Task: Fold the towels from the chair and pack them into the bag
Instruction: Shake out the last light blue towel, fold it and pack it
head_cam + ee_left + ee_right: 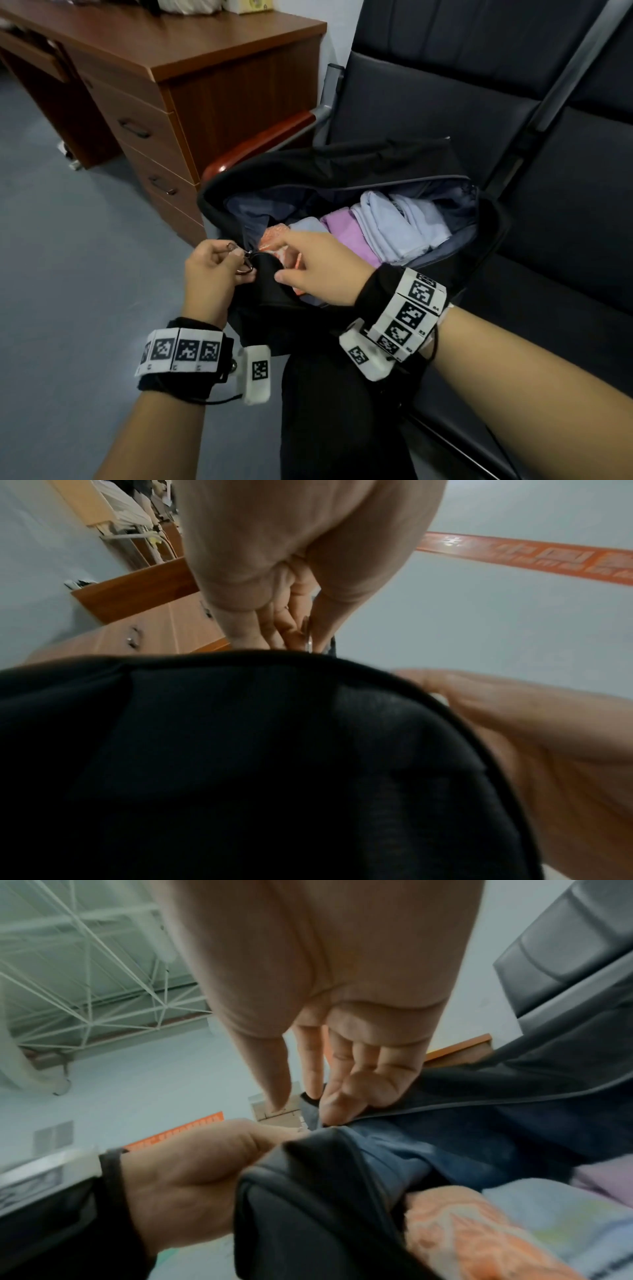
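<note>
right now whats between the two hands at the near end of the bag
In the head view, a fold of the black bag's rim and its metal zipper pull, which the left hand pinches; the right hand holds the rim.

Your head view is evenly lit, soft indoor light, no hard shadows, a touch dim and cool. The wide lens bends the table (191, 44) and the chair (513, 85) outward at the edges. A small glint sits on the red armrest (222, 168). Your left wrist view is soft all over: the black bag (240, 764) fills the lower half as a dark, nearly featureless mass, and the other hand at the right edge is smeared. Your right wrist view is brighter up top, pale ceiling trusses (85, 961) clear enough, while the orange towel (462, 1231) close to the lens is out of focus.
</note>
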